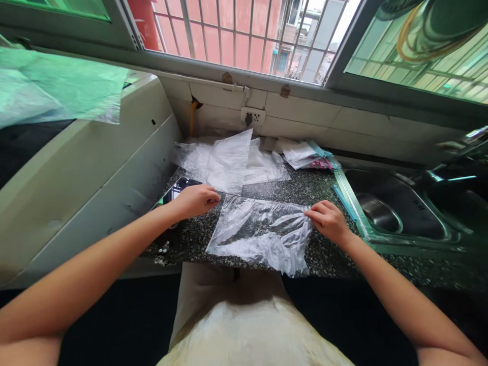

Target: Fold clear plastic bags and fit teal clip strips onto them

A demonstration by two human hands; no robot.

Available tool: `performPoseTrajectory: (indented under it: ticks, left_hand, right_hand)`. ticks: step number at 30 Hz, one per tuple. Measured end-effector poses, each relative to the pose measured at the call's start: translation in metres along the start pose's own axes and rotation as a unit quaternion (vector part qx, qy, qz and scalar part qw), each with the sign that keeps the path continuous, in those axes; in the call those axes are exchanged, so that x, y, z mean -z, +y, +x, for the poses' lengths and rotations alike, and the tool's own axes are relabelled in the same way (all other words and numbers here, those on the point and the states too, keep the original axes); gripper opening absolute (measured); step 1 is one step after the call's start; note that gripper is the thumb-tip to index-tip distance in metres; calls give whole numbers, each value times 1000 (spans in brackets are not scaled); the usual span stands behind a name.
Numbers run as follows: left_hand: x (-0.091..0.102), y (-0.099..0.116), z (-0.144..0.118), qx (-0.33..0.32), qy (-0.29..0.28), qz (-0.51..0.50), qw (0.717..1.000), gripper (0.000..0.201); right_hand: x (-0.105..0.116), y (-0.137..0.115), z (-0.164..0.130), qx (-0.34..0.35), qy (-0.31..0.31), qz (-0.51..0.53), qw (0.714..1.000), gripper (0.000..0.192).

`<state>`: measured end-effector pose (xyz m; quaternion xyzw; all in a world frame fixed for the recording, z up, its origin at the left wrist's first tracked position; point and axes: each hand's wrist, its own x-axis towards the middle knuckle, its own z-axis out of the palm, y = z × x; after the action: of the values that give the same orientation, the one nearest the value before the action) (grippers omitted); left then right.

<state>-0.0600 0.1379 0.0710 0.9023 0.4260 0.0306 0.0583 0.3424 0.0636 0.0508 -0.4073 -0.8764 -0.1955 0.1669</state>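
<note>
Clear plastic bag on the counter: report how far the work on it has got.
Done: the clear plastic bag lies spread on the granite counter. In hand: the left hand pinches its upper left corner and the right hand its right edge. Left: it is wrinkled and unfolded, and more loose bags lie piled behind it.

**One head view, looking down over the counter**

I have a single view here, worn on the head, facing forward and down onto the dark speckled counter. It sits close above the counter: both forearms run in from the bottom corners, and my torso fills the bottom edge below it. Beyond the counter the barred window spans the top. Right of the counter the sink falls inside the view, so nothing is shared with another view
</note>
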Motion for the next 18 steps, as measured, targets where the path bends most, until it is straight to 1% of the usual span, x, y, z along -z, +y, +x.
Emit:
performPoseTrajectory:
  ticks: [1,2,3,5,8,10,13,15,18]
  left_hand:
    - [2,-2,14,-6,-48,24,999,21]
    - [3,-4,27,-9,-82,49,995,23]
    - [4,-5,38,-5,-101,78,992,25]
    - [6,-9,55,18,-113,125,986,30]
    - [11,-21,71,70,-97,153,981,36]
    - [15,-30,75,102,-100,170,975,37]
    - [22,-38,75,120,-120,176,970,36]
    - [26,-39,71,129,-131,159,970,34]
    - [29,-36,61,146,-141,138,969,29]
  right_hand:
    - [0,0,-1,1,2,-1,1000,20]
    - [0,0,-2,2,4,-2,1000,20]
    - [0,-1,-4,2,4,-2,1000,20]
    - [0,-1,-7,0,3,-2,1000,20]
    - [1,-1,-11,-3,0,-1,1000,20]
    - [2,-1,-12,-5,-4,1,1000,20]
    - [2,-1,-14,-13,-13,0,1000,20]
    - [1,1,-15,-23,-21,3,1000,20]
    - [0,2,-16,-35,-31,16,999,21]
